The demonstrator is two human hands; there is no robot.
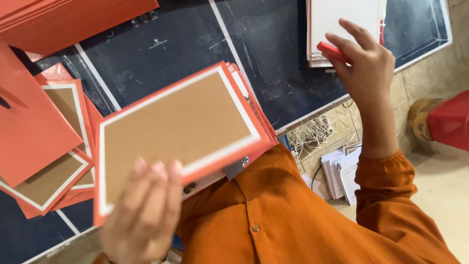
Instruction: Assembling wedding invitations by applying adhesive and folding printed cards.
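A dark navy work surface (205, 54) fills most of the head view, crossed by thin white lines and carrying small pale printed marks (too small to make out). Past its right edge lies a pale tiled floor (439, 181) with a scatter of straw (312, 134), a small heap of white paper sheets (342, 171) and a red stool (449, 124) beside a round wooden piece.

At the top left corner rests a thick stack of orange-red sheets (73, 19). Down the left side lie loose orange-red cards (49, 161), several overlapping, some showing a brown panel inside a white border. At the top edge, right of centre, sits a pile of white cards (342, 24) with a thin red edge at its side.

The left hand (141, 215) is close to the camera and blurred; its fingers are curled onto the lower edge of a fanned bundle of orange-red cards (185, 127), gripping it above the table. The top card shows a brown rectangle framed in white, and the bundle tilts up toward the right.

The right hand (366, 68) is raised at the white pile, fingers partly bent, pinching a small red object (332, 51) between thumb and fingertips, its end touching or just over the pile. An orange sleeve (386, 190) and shirt front fill the bottom.
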